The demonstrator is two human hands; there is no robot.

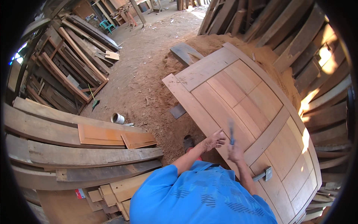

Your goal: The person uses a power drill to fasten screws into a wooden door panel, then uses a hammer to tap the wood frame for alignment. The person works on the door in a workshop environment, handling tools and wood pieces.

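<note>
Two hands at work over the door [242,100], and the right hand [235,152] is closed around a slim tool [231,131], blurred, bluish at the top, too smeared to say whether it is a chisel, a pencil or a small hammer. Left hand [213,140] sits just beside it, fingers spread and half open, fingertips on or just over the door's near stile, gripping nothing that I can see. The door itself lies tilted across a heap of sawdust [209,43], a big panelled slab of pale reddish wood with a frame, cross rails and inset panels. My read: heavy, stiff, awkward for one person, with panels thinner than the frame, so hold it by the stiles or rails, not the panel faces; a dusty surface may be a little slippery. Near the right forearm a metal piece [265,174] rests on the door, possibly a hammer head or a clamp, hard to tell. A foot in a sandal [188,142] shows on the dirt floor [145,74] below the left arm. Further left, a white cup [117,118] stands on the ground, then stacked planks [74,149] and leaning frames [71,63]. The blue shirt [201,194] hides the door's near corner, and the fisheye rim cuts off its lower right end.
</note>
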